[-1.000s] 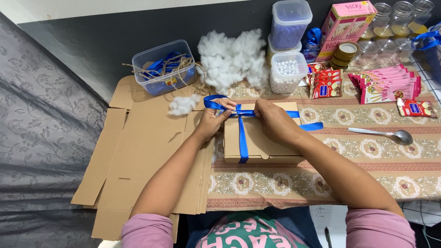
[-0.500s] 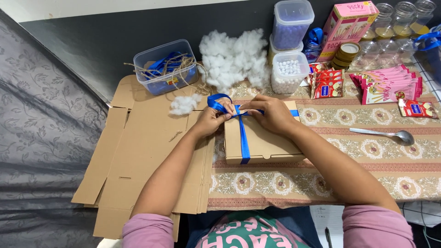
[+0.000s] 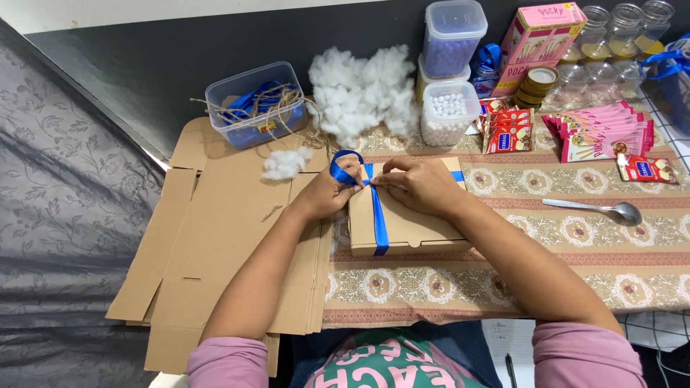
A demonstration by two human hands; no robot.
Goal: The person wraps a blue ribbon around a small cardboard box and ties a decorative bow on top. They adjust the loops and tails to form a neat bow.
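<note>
Ribbon (image 3: 376, 215) runs lengthwise over box (image 3: 406, 223), loop pinched by left hand (image 3: 332, 188), right hand (image 3: 417, 185) pinching the knot just beside it.

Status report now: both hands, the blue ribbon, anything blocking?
Left hand pinching loop of blue ribbon. Right hand pinching ribbon at knot, on top of cardboard box. Nothing in the way; spoon lies apart.

head view | looks steeply down | near table (image 3: 575, 280)
</note>
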